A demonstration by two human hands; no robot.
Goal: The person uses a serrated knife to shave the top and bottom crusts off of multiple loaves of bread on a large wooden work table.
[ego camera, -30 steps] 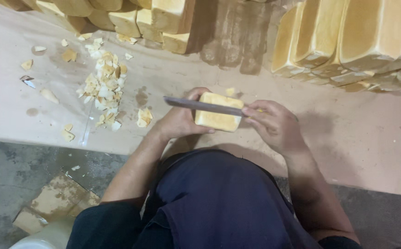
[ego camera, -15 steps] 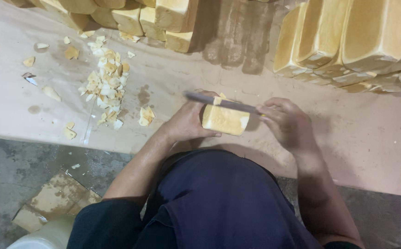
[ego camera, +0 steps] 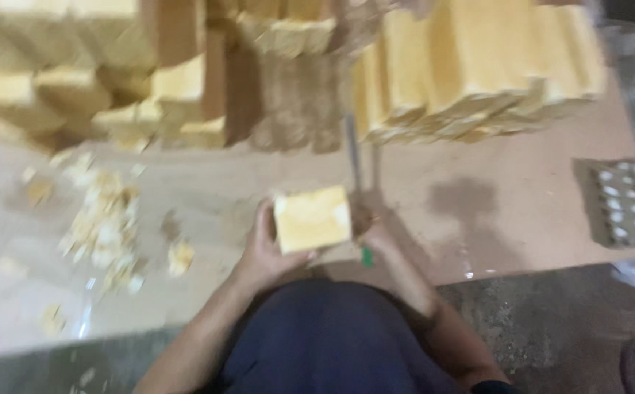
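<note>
While the left hand (ego camera: 266, 252) clasped the pale yellow rectangular soap block (ego camera: 312, 217) at frame centre, the right hand (ego camera: 374, 232) gripped a long metal-bladed knife (ego camera: 352, 157) (blurred) upright beside it; trimming seemed underway, needing a steady stroke.

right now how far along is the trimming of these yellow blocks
Done: a heap of pale shavings lies on the board left of the hands, and trimmed-looking blocks stand in rows behind. In hand: the left hand grips one yellow block while the right hand holds a knife, blade pointing away. Left: more stacked blocks at back left; whether they are trimmed is too blurred to tell.
</note>
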